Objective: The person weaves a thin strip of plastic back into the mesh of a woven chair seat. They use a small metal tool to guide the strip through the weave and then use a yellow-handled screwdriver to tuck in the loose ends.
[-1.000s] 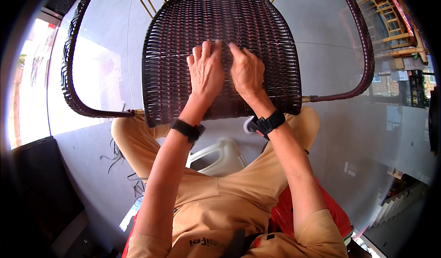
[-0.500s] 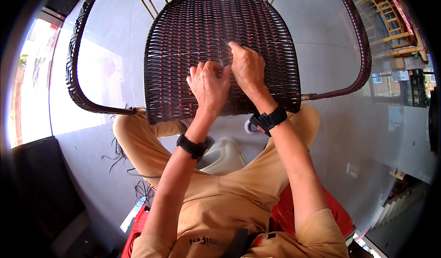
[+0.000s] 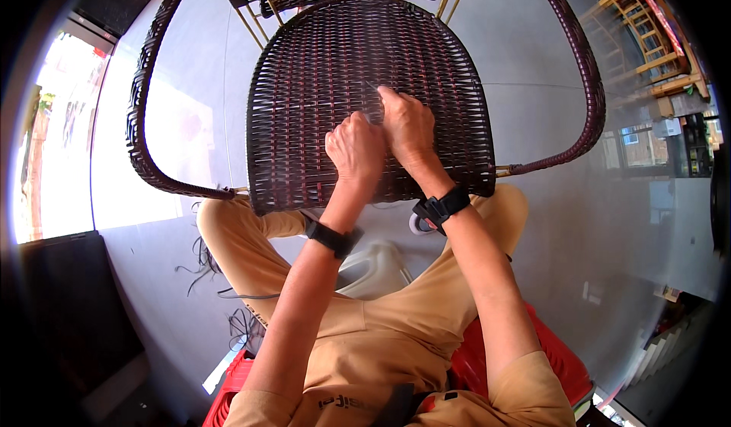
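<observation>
Before me is the woven seat (image 3: pixel 304 69) of a wicker chair, in dark brown and reddish strands. Both hands are over its middle, close side by side. My right hand (image 3: pixel 409 126) is closed, and a thin, dark, pointed tool (image 3: pixel 371 85) sticks out past its thumb and forefinger toward the upper left. Slightly nearer to me, my left hand (image 3: pixel 355 149) is curled into a fist, its thumb side against my right hand. What its fingers grip, perhaps a strand, is hidden. Black bands sit on both wrists.
Curved woven arms of the chair frame the seat: a left armrest (image 3: pixel 141 115) and a right armrest (image 3: pixel 590 107). Loose dark strands (image 3: pixel 202 263) lie on the floor by my left knee. A pale plastic object (image 3: pixel 381 267) is between my legs. Wooden furniture (image 3: pixel 647 39) stands far right.
My left hand has curled tighter and shifted right against my right hand. The chair sits slightly lower in view. My right hand still holds the pointed tool.
</observation>
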Demonstrator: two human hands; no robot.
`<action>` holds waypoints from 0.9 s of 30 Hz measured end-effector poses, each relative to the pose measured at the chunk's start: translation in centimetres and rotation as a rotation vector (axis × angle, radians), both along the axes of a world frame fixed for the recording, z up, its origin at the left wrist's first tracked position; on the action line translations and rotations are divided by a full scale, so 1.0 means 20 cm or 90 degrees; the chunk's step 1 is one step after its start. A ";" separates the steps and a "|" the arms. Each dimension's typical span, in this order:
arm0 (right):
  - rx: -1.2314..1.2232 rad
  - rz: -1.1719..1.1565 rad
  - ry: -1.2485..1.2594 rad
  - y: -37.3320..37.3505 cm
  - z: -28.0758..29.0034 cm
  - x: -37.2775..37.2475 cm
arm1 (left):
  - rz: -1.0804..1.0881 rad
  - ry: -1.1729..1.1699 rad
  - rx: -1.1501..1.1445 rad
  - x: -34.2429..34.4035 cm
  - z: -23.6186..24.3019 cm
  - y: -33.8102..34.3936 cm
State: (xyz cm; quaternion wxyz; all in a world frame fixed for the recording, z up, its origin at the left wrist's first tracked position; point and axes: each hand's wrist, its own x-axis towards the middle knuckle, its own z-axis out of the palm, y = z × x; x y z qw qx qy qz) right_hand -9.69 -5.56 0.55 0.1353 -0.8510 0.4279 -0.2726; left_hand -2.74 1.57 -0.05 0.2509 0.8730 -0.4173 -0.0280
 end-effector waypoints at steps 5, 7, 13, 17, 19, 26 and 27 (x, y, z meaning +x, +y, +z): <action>-0.016 0.008 -0.017 0.00 -0.01 0.00 | -0.009 -0.033 -0.093 -0.01 -0.04 -0.01; -0.013 0.008 -0.017 0.00 -0.02 -0.01 | -0.013 -0.037 -0.107 -0.01 -0.06 -0.01; -0.019 0.014 -0.027 0.00 -0.01 -0.01 | -0.027 -0.054 -0.134 -0.01 -0.09 -0.02; -0.014 0.013 -0.021 0.01 0.00 -0.01 | -0.027 -0.064 -0.140 -0.01 -0.09 -0.03; -0.014 0.016 -0.020 0.01 0.00 -0.01 | -0.030 -0.067 -0.147 -0.01 -0.09 -0.03; -0.023 0.020 -0.042 0.02 0.02 -0.02 | -0.023 -0.073 -0.188 0.02 -0.11 -0.06; -0.023 0.020 -0.041 0.02 0.02 -0.02 | -0.024 -0.073 -0.187 0.02 -0.11 -0.07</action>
